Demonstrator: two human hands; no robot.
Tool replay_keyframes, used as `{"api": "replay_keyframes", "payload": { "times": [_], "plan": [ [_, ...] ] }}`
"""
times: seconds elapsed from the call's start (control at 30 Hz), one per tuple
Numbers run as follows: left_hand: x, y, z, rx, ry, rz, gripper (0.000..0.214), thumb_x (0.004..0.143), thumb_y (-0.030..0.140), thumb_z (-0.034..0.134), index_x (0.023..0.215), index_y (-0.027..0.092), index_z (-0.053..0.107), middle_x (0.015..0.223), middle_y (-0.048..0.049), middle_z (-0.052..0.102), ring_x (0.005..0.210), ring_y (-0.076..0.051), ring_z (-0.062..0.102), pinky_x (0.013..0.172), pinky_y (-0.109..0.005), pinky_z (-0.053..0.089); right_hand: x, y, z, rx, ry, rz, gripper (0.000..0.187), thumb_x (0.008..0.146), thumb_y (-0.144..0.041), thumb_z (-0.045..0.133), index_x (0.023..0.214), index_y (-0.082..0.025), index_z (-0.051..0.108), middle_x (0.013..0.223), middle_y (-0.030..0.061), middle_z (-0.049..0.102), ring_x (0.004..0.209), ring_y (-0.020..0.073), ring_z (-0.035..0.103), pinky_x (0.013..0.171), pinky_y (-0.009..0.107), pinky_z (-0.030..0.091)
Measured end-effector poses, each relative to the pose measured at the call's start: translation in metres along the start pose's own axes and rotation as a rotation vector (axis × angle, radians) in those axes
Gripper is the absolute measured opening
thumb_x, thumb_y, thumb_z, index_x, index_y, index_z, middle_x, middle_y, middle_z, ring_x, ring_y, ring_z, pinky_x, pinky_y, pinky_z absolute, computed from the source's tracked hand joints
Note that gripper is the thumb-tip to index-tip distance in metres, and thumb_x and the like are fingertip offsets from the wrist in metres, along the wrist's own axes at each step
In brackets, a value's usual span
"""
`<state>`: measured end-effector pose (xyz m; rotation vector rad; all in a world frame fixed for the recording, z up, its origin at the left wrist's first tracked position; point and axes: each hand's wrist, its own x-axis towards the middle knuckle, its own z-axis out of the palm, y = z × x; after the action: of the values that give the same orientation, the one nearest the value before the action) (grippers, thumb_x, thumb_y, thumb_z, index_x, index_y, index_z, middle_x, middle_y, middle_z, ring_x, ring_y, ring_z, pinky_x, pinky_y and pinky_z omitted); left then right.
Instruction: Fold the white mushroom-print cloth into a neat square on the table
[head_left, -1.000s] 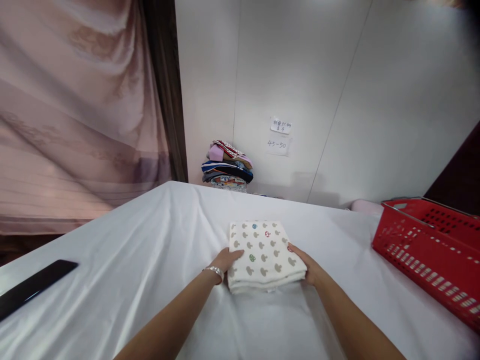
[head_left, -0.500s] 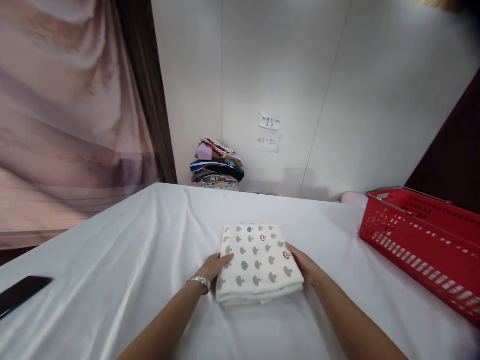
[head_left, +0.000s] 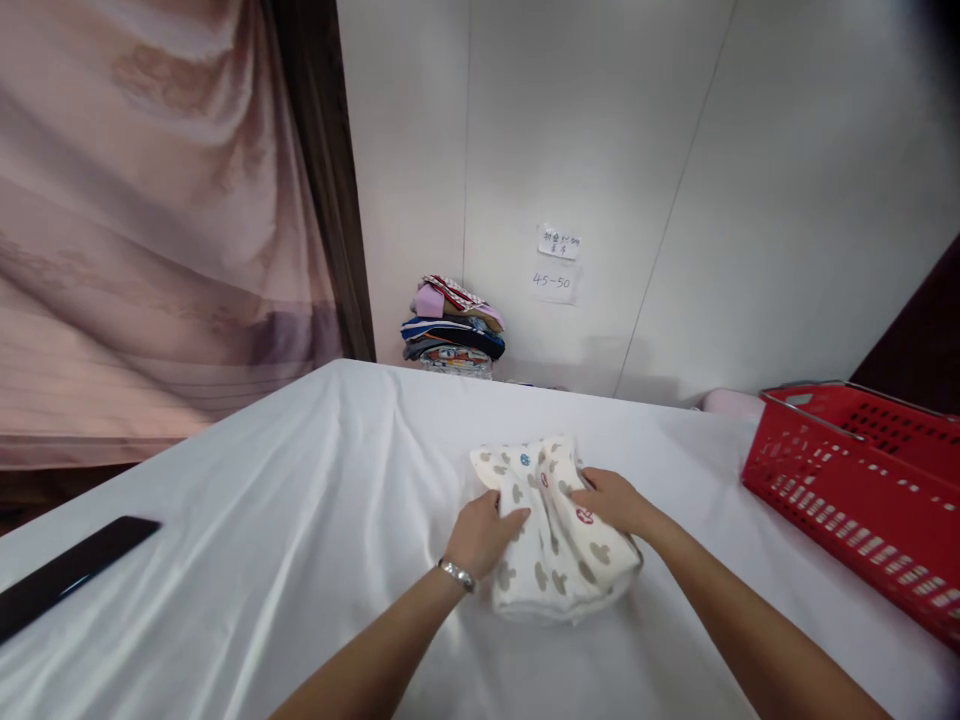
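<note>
A folded white cloth (head_left: 551, 530) printed with grey, blue and red mushroom shapes is bunched between my hands, its middle creased. My left hand (head_left: 484, 530), with a silver bracelet at the wrist, grips its left side, thumb on top. On the right side, my right hand (head_left: 615, 500) closes on the cloth, thumb on the upper face and the other fingers partly out of sight. The cloth is over the white-covered table (head_left: 360, 510); whether its underside touches the surface cannot be made out.
A red plastic basket (head_left: 847, 510) with a metal handle stands at the right. At the left lies a flat black device (head_left: 82, 570). Behind the table's far edge a pile of folded cloths (head_left: 454, 330) rests against the wall, near two paper notes (head_left: 556, 265).
Both hands have drawn inward on the cloth; its flat top is now squeezed into folds. The view has turned slightly, so the surroundings appear shifted right.
</note>
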<state>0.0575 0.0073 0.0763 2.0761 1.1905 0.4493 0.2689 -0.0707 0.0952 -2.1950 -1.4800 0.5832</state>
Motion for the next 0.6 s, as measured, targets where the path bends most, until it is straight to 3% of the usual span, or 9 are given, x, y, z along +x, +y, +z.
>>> {"api": "replay_keyframes", "payload": {
  "times": [0.1, 0.2, 0.37, 0.6],
  "plan": [
    [-0.011, 0.017, 0.014, -0.031, -0.008, 0.077, 0.029, 0.073, 0.048, 0.051, 0.073, 0.019, 0.052, 0.070, -0.0035, 0.060, 0.068, -0.019, 0.056, 0.059, -0.026, 0.036, -0.021, -0.028, 0.001, -0.449, 0.063, -0.110, 0.018, 0.076, -0.028, 0.048, 0.088, -0.018, 0.058, 0.086, 0.0088, 0.065, 0.078, 0.0233, 0.060, 0.065, 0.029, 0.038],
    [-0.020, 0.018, 0.029, -0.156, -0.077, 0.104, 0.026, 0.074, 0.043, 0.052, 0.078, 0.017, 0.054, 0.071, -0.0025, 0.060, 0.068, -0.017, 0.055, 0.060, -0.026, 0.038, -0.044, -0.046, 0.010, -0.667, 0.057, -0.165, 0.022, 0.079, -0.023, 0.043, 0.096, -0.016, 0.054, 0.090, 0.0110, 0.063, 0.080, 0.0231, 0.060, 0.067, 0.030, 0.039],
    [-0.029, 0.003, 0.048, -0.455, -0.252, 0.070, 0.025, 0.073, 0.034, 0.054, 0.087, 0.014, 0.058, 0.078, -0.0033, 0.065, 0.076, -0.018, 0.057, 0.065, -0.024, 0.042, -0.065, -0.055, 0.025, -0.759, 0.026, -0.216, 0.022, 0.080, -0.019, 0.042, 0.097, -0.013, 0.055, 0.089, 0.0125, 0.062, 0.078, 0.0253, 0.060, 0.063, 0.031, 0.041],
    [-0.038, -0.005, 0.052, -0.588, -0.279, -0.003, 0.019, 0.074, 0.028, 0.052, 0.086, 0.013, 0.057, 0.075, -0.0022, 0.064, 0.068, -0.014, 0.056, 0.059, -0.023, 0.042, -0.074, -0.057, 0.034, -0.738, 0.052, -0.277, 0.020, 0.081, -0.020, 0.042, 0.095, -0.015, 0.053, 0.088, 0.0106, 0.061, 0.076, 0.0238, 0.058, 0.061, 0.030, 0.039]
  ]
}}
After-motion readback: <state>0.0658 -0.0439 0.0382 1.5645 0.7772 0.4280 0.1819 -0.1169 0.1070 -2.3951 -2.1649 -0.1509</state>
